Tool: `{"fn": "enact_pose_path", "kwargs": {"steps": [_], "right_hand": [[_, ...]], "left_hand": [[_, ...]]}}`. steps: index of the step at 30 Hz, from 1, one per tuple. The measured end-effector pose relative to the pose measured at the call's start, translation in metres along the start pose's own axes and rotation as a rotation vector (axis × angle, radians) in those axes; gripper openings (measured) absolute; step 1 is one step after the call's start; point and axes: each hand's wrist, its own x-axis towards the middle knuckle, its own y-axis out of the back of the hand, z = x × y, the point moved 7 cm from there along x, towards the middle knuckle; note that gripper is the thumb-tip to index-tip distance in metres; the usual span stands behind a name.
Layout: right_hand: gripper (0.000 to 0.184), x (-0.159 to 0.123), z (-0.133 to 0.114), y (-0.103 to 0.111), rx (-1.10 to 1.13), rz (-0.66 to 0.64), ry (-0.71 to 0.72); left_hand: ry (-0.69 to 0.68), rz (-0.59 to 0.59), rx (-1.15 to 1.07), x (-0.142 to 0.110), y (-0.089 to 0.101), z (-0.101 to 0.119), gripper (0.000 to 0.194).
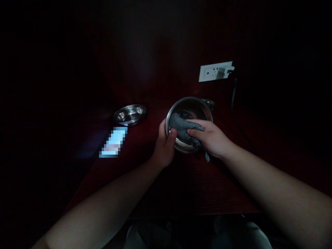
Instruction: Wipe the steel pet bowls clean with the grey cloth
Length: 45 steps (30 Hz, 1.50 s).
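Note:
A shiny metal pot [204, 107] is tilted toward me over the dark red table, its opening facing me. My left hand [166, 147] grips the pot's left rim, thumb on the near side and fingers round the outside. Bunched in my right hand [211, 136] is a grey-green cloth [181, 128], which reaches inside the pot. Its patterned edge hangs below my fingers, over the near rim. Part of a handle [209, 103] shows at the pot's far right side. My right fingertips are hidden by the cloth.
Left of the pot, a shallow metal dish [130, 114] rests on the table [145, 186]. A lit, pixelated screen [114, 141] lies nearer me. A white wall socket [215, 71] holds a plug with a dark cable [233, 100] running down at the right. Surroundings are very dark.

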Motion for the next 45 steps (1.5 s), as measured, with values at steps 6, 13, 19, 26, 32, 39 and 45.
{"fn": "enact_pose_path", "kwargs": {"steps": [6, 13, 19, 26, 32, 39, 45], "right_hand": [[0.055, -0.01, -0.032, 0.025, -0.542, 0.255, 0.398], [0.055, -0.004, -0.026, 0.016, -1.161, 0.11, 0.437], [0.042, 0.004, -0.002, 0.007, -1.379, -0.03, 0.295], [0.044, -0.005, 0.013, 0.003, -1.291, -0.263, 0.074], [0.054, -0.01, 0.007, -0.008, -0.911, -0.387, 0.127], [0.049, -0.009, 0.003, -0.009, -0.492, -0.33, 0.117], [0.04, -0.004, 0.002, -0.006, -0.365, -0.231, 0.095]], "left_hand": [[0.01, -0.017, -0.032, -0.001, -0.002, -0.002, 0.051], [0.013, 0.013, 0.006, 0.0, 0.003, -0.002, 0.052], [0.0, 0.056, 0.017, 0.002, 0.005, 0.0, 0.052], [0.067, 0.099, 0.049, 0.004, 0.007, -0.007, 0.051], [0.051, 0.124, 0.078, 0.005, 0.01, -0.006, 0.05], [0.022, 0.09, 0.04, 0.003, 0.007, -0.003, 0.048], [0.037, 0.048, 0.022, 0.003, 0.003, -0.003, 0.048]]}}
